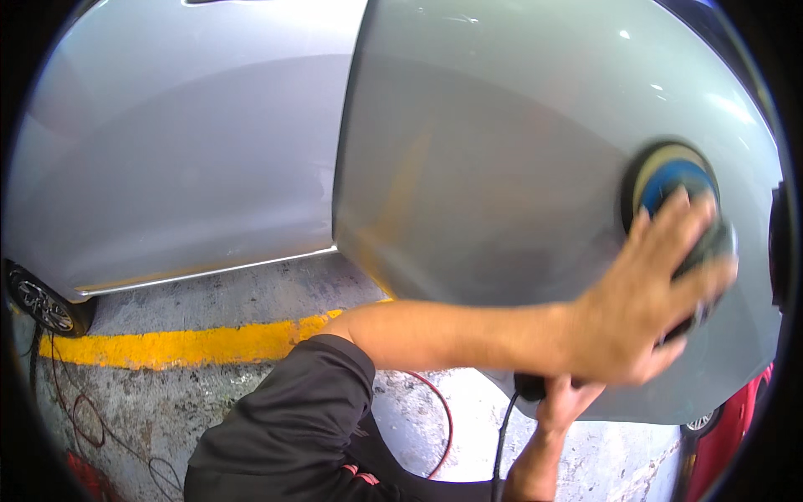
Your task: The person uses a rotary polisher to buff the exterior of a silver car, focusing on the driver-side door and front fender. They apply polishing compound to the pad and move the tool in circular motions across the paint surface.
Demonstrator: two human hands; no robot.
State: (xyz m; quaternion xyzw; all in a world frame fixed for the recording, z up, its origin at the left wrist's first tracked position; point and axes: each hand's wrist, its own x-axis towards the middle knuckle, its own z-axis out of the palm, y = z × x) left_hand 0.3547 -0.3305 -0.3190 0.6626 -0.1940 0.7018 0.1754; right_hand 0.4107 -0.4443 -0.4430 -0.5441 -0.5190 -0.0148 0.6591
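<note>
An electric polisher (718, 240) with a blue backing plate and a pale pad rests against a silver car panel (502, 192) at the right. My left hand (644, 301) reaches across from the lower left and wraps over the polisher's front body, with its fingers partly blurred. Below it, my right hand (566, 406) grips the black rear end, where a black cord (503, 439) hangs down. The left forearm covers part of the right hand and the rear of the polisher.
A second silver panel (201, 151) lies to the left past a dark gap, with a wheel (46, 297) below. A yellow stripe (184, 345) crosses the worn floor. A red hose (448, 418) and thin cables (88, 418) lie there. A red vehicle (736, 427) stands lower right.
</note>
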